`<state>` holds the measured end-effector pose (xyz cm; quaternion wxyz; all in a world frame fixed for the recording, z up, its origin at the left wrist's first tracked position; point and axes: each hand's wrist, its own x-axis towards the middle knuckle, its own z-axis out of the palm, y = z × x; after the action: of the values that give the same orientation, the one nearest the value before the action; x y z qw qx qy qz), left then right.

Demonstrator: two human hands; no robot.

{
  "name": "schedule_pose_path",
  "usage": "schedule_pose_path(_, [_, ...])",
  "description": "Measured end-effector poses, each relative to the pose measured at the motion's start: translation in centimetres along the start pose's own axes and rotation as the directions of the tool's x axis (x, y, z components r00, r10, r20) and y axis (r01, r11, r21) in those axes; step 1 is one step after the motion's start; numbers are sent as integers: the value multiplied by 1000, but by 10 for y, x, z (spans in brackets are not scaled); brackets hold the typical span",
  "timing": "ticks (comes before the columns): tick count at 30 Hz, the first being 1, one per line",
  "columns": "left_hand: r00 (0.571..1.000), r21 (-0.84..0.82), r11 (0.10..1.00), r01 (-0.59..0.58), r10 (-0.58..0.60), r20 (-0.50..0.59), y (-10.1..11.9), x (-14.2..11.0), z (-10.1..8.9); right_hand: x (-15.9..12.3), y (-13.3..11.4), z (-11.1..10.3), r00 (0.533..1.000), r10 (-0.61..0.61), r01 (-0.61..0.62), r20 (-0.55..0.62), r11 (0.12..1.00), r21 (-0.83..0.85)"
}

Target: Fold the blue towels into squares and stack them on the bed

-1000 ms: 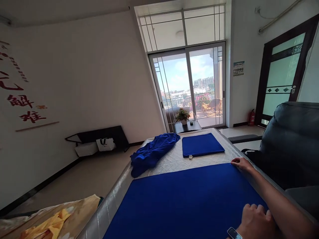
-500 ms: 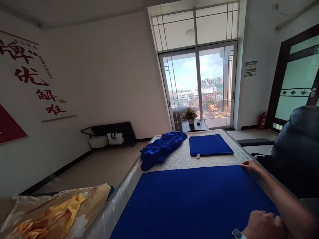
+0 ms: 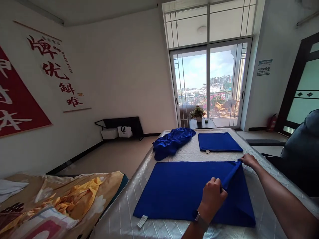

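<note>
A large blue cloth lies spread on a quilted grey mattress. My left hand, with a watch on its wrist, is closed on the cloth's right edge and has lifted it over the middle, so a fold rises there. My right hand pinches the far right corner of the same cloth. A white tag sticks out at the cloth's near left corner.
Farther along the mattress lie a folded blue cloth and a crumpled blue cloth. A dark padded chair stands at the right. Yellow patterned bedding lies at the left. A small table with a potted plant stands before glass balcony doors.
My left hand has lifted the cloth's near right edge up and toward the left, starting a fold. The view has swung left. My right hand stays at the far right corner.
</note>
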<state>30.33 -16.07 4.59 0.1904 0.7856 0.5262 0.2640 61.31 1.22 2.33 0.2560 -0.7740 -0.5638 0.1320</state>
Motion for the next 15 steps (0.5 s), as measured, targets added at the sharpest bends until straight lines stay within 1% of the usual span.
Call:
schedule_pose_path(3, [993,-130,990,51,-63,-96,-12,-13,-23,4,-36,4,992,37,-51,121,992,118])
schedule_pose_path(6, [973,-233,968,89,-134,-187,-23,-25,-42,4,-80,10,983,-10,-42,185,960,275])
schedule_pose_path(8, [959,-279,956,92,-161,-235,-31,-35,-55,1,-112,15,971,-83,-13,224,918,397])
schedule_pose_path(10, [947,-306,947,96,-181,-266,-40,-46,-67,-4,-146,23,950,-177,20,258,857,515])
schedule_pose_path(12, [929,-307,943,124,-219,-298,-51,-60,-81,-11,-180,34,920,-274,47,278,785,618])
schedule_pose_path(15, [886,-297,937,186,-291,-361,-71,-83,-101,-24,-232,56,868,-405,76,287,680,729])
